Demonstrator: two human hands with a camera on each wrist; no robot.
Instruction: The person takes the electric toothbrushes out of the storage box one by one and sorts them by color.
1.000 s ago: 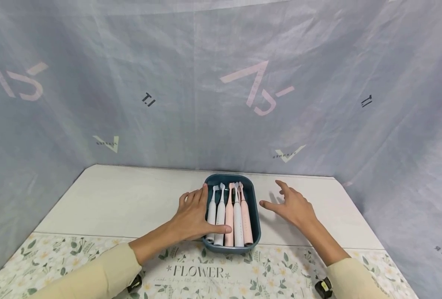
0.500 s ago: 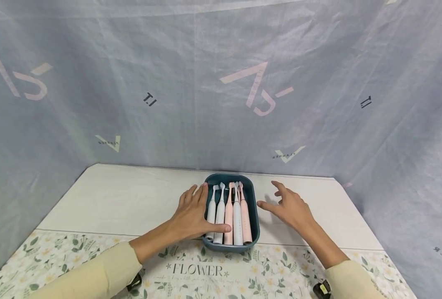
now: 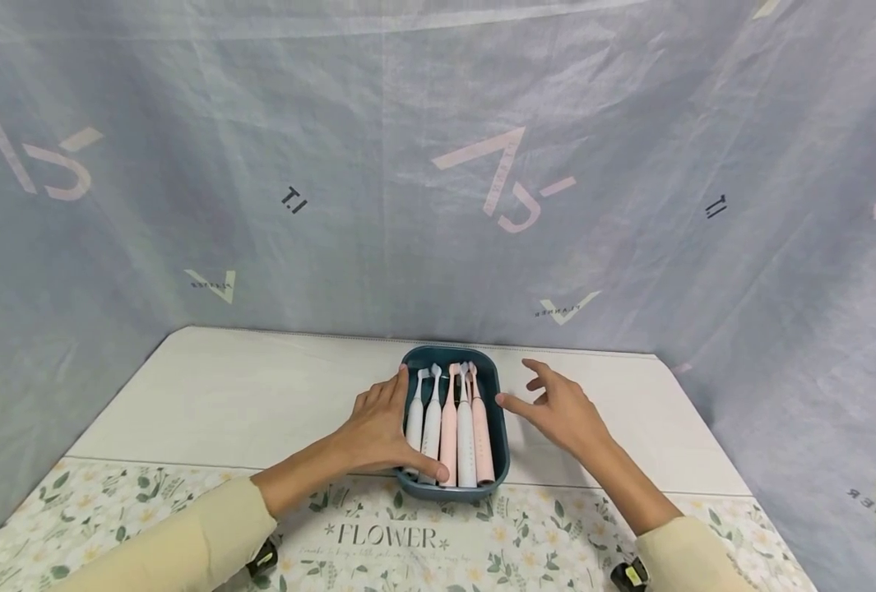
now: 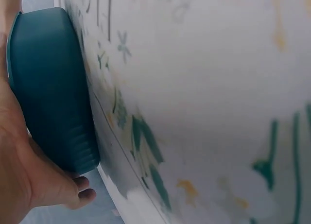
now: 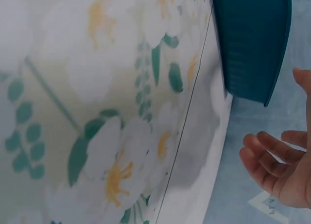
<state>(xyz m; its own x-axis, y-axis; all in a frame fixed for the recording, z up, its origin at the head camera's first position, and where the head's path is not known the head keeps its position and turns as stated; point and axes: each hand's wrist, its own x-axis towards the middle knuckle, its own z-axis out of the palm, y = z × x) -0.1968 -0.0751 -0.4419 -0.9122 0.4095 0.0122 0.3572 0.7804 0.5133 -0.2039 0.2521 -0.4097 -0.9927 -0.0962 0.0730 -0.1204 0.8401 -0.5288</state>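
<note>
Toothbrushes (image 3: 448, 432) front-to-back, heads (image 3: 454, 369) toward curtain (image 3: 378, 164)

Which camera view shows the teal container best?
The head view: it looks into the container of toothbrushes. The left wrist view shows its outer wall, partly behind the left hand; the right wrist view only part.

Pale yellow sleeves (image 3: 164, 538) are ending in plain cuffs (image 3: 247, 516), black units (image 3: 261, 560) showing beside both, the right bearing a yellow patch (image 3: 634, 574).
</note>
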